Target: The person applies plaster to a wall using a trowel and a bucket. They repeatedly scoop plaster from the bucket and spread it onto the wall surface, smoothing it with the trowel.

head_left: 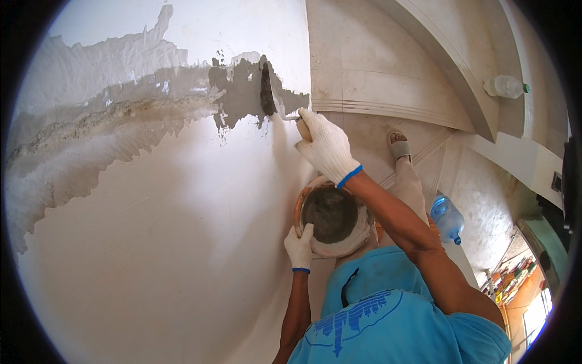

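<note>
My right hand, in a white knit glove with a blue cuff, is closed around the handle of a trowel. Its blade is edge-on against a patch of dark wet grey mortar on the white wall, near the corner. Lower down, my gloved left hand grips the left rim of a round bucket holding dark grey mortar. A rough, lighter grey band of plaster runs leftward along the wall from the wet patch.
At the right are stepped pale ledges with a small clear bottle. A large blue water bottle lies beyond my right arm. My sandaled foot rests on the pale floor. Mixed items are heaped at the far lower right.
</note>
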`<state>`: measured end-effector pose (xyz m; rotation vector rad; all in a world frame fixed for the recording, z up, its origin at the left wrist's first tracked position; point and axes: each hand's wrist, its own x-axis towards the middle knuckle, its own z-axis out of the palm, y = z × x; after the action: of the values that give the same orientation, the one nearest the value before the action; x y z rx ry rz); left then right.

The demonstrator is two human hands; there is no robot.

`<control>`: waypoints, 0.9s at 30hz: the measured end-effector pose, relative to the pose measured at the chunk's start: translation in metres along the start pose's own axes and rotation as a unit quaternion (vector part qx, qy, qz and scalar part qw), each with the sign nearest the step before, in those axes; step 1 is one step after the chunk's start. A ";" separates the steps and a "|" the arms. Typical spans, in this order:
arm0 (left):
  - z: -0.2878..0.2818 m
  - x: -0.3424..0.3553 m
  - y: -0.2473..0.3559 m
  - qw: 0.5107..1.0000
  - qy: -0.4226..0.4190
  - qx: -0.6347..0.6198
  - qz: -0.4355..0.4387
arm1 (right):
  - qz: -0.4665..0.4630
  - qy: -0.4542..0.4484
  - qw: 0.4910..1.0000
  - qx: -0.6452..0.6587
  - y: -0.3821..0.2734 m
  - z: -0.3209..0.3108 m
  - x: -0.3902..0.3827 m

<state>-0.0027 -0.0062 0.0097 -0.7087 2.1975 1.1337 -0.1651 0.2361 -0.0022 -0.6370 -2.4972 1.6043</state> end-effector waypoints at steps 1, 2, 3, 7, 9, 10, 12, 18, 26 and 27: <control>0.000 0.000 0.000 1.000 0.001 -0.002 0.003 | -0.001 -0.003 1.000 0.001 -0.001 0.002 0.004; 0.001 0.000 0.001 1.000 0.002 -0.003 0.005 | -0.001 -0.006 1.000 0.002 -0.002 0.004 0.010; 0.001 0.000 0.001 1.000 0.002 -0.005 0.008 | -0.002 -0.009 1.000 0.003 -0.003 0.007 0.013; 0.000 0.000 -0.008 1.000 0.003 -0.015 0.003 | 0.012 -0.039 0.999 -0.004 -0.028 0.016 0.004; 0.001 0.000 -0.006 1.000 0.004 -0.010 0.007 | 0.023 -0.055 0.998 0.010 -0.038 0.013 -0.007; 0.001 0.001 -0.007 1.000 0.002 0.001 0.004 | 0.022 -0.069 0.997 0.005 -0.041 0.009 -0.010; 0.000 0.004 -0.010 1.000 0.000 0.025 -0.002 | 0.020 -0.097 0.995 -0.003 -0.046 0.001 -0.016; 0.004 0.005 -0.008 0.999 0.013 0.028 0.026 | 0.002 -0.066 0.996 0.064 -0.038 -0.014 -0.035; 0.005 0.002 -0.002 1.000 0.010 0.004 0.027 | -0.021 -0.023 0.998 0.051 -0.029 -0.001 0.000; 0.004 0.002 -0.003 1.000 0.008 0.009 0.024 | -0.019 -0.033 0.998 0.048 -0.034 -0.004 0.002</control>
<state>-0.0012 -0.0051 0.0047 -0.6641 2.2464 1.1348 -0.1758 0.2279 0.0298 -0.5300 -2.4437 1.7459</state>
